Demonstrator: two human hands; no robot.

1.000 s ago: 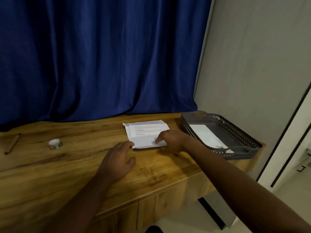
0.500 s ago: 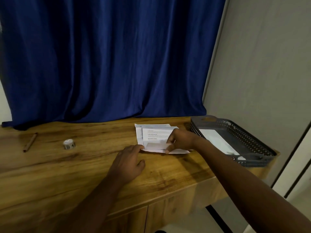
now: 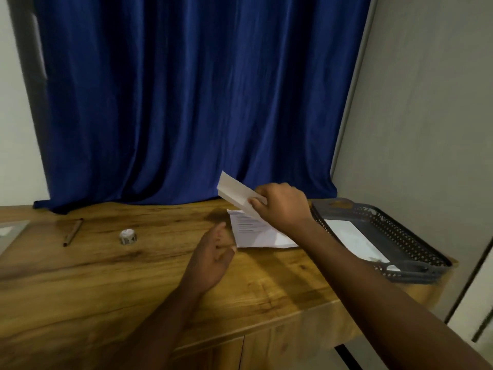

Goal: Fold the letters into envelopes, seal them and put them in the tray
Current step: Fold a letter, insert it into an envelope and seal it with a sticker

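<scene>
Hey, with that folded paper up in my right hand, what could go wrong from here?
1. The right hand pinches the white folded paper by one end only, so it may slip or unfold.
2. The printed white sheets lie loose under it on the wooden table; the lowering arm may sweep them.
</scene>
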